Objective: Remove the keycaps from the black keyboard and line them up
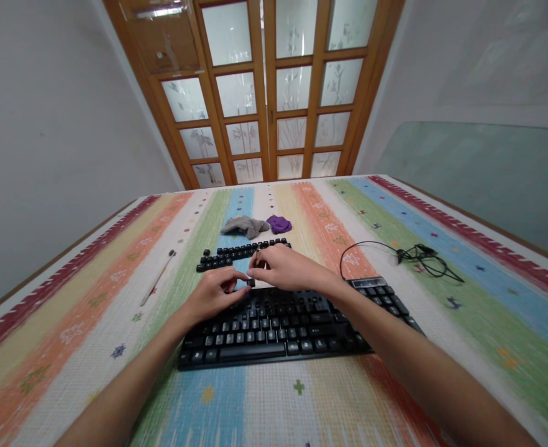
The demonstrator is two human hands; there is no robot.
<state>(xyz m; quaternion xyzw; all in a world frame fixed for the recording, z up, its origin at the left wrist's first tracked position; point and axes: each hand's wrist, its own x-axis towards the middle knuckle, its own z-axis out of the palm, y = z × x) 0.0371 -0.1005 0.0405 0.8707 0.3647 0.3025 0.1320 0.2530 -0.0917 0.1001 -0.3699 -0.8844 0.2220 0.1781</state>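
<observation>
A black keyboard [252, 352] lies in front of me, with some of its top keys off. My left hand [215, 292] is over its upper left edge, thumb and fingertips closed on a small black keycap [251, 283]. Right beside that keycap is my right hand [283, 267], its fingers bent together in a pinch. Whatever is between the right fingertips is too small to make out. Just beyond both hands, loose black keycaps [237, 252] stand in rows on the tablecloth, partly hidden by the right hand.
A grey cloth [245, 227] and a purple cloth [279, 224] lie crumpled behind the keycaps. To the left rests a thin brush [157, 277] with a dark head. The keyboard's cable [425, 253] is bundled at the right. A striped tablecloth [297, 410] covers the table.
</observation>
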